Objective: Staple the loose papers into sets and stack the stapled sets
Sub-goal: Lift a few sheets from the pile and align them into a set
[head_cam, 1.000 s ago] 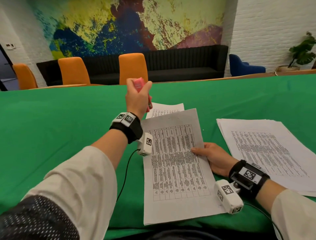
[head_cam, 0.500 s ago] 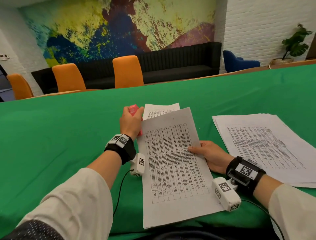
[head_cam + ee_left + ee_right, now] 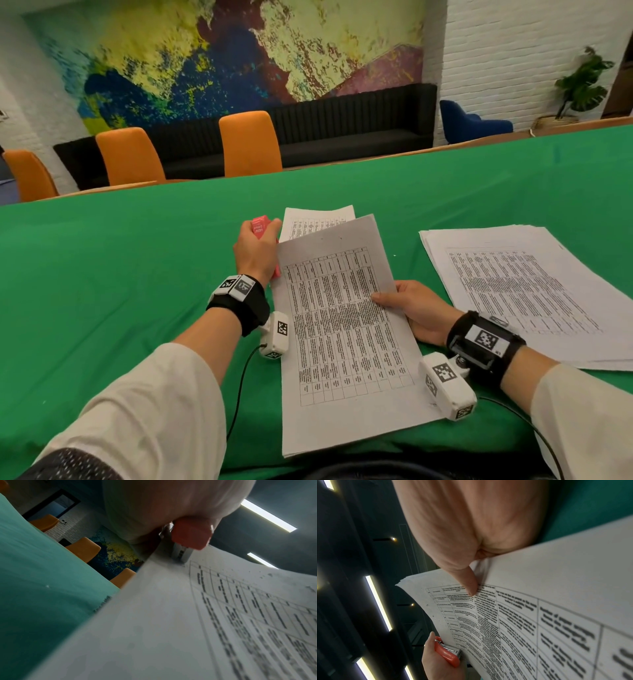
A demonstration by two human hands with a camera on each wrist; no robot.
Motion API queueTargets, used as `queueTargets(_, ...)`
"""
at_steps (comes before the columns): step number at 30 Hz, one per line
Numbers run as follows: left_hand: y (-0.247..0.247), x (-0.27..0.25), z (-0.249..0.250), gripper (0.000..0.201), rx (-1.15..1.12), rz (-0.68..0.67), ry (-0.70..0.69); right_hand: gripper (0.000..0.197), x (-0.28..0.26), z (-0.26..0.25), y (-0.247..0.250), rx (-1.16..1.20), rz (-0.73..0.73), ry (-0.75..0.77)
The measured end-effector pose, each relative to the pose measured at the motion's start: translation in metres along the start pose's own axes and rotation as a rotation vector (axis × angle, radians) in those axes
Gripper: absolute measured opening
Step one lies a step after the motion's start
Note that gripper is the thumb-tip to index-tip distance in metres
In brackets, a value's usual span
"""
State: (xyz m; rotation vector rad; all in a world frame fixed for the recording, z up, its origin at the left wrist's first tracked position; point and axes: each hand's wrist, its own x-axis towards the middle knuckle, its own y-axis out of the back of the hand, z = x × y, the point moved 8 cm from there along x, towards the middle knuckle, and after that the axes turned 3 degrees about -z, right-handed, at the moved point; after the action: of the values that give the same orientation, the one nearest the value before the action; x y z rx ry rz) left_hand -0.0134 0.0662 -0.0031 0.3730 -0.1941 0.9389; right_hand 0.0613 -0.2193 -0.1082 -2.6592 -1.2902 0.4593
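Stapler at the set's corner
Left hand [image 3: 255, 253] grips stapler [image 3: 261, 226]; right hand [image 3: 414, 310] pinches set [image 3: 342, 329]; sheets may fan, so staple misses some.

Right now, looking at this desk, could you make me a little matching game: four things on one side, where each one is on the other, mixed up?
Things:
1. red stapler
2. held set of papers
3. big pile of papers
4. orange chairs

Places:
A. lying flat on the green table, beyond the right hand
B. beyond the table's far edge
C. gripped in the left hand, at the set's top left corner
D. pinched at its right edge by the right hand

Pairs: 1-C, 2-D, 3-A, 4-B
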Motion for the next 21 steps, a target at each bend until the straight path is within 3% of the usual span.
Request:
queueTargets(13,-0.001,-0.005,0.004,0.036,-0.027,0.019,-0.005,0.033,0.002,0.001,0.002,-0.009,-0.02,0.01)
queueTargets(21,-0.001,0.006,-0.007,0.029,-0.117,-0.126,0.227,0.031,0.002,0.003,0.001,0.002,-0.03,0.012)
